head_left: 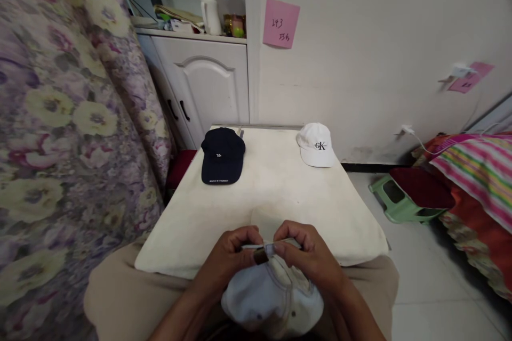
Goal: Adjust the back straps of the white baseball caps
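A pale blue cap [272, 298] rests on my lap at the bottom of the view, its crown toward me. My left hand [230, 258] and my right hand [308, 253] are both closed on the cap's back strap [260, 249], pinching it from either side near the table's near edge. Farther away on the white table [280, 197], a dark navy cap [222, 156] lies at the far left and a white cap with black letters [318, 144] lies at the far right.
A flowered curtain [60, 117] hangs along the left. Behind the table stand a white cabinet [204, 85] and a wall with a pink note [280, 23]. A green stool [400, 200] and a striped bed [476, 181] sit to the right.
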`<state>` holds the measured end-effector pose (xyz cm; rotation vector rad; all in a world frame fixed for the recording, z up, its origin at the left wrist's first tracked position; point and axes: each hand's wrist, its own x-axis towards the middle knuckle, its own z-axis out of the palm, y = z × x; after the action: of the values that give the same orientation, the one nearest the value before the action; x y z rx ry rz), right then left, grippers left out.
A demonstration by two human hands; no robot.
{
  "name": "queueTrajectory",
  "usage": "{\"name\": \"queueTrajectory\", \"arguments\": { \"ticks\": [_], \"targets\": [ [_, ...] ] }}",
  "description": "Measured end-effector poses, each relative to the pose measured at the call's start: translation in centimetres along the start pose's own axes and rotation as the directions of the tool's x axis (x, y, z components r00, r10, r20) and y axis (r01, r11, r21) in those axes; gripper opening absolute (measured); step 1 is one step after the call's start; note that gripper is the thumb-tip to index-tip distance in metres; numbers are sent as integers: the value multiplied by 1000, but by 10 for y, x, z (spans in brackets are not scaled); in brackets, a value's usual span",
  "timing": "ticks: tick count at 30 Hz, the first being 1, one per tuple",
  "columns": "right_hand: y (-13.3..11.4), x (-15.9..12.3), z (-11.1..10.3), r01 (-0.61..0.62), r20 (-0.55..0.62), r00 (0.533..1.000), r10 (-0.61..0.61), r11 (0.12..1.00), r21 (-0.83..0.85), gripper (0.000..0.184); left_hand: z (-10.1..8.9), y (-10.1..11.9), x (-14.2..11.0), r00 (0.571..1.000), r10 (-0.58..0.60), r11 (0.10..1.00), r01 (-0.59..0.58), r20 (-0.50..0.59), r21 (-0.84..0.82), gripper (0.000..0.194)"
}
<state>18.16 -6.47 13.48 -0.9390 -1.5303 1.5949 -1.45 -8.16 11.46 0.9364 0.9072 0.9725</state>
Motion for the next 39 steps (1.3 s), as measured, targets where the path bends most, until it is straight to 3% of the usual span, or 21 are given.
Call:
{"name": "queueTrajectory", "arguments": {
  "ticks": [18, 29, 39],
  "targets": [
    [5, 4, -5, -12, 50, 999, 8, 998, 66, 16, -2, -4, 4, 1000, -5, 999, 5, -7, 37, 28],
    [15, 15, -14, -100, 218, 974, 54, 973, 207, 16, -1, -6, 7, 999, 37, 995, -40, 37, 87, 27],
    [18, 17, -17, -84, 229, 973, 39, 978, 191, 15, -1, -6, 7, 997, -58, 993, 53, 42, 102, 27]
  ]
}}
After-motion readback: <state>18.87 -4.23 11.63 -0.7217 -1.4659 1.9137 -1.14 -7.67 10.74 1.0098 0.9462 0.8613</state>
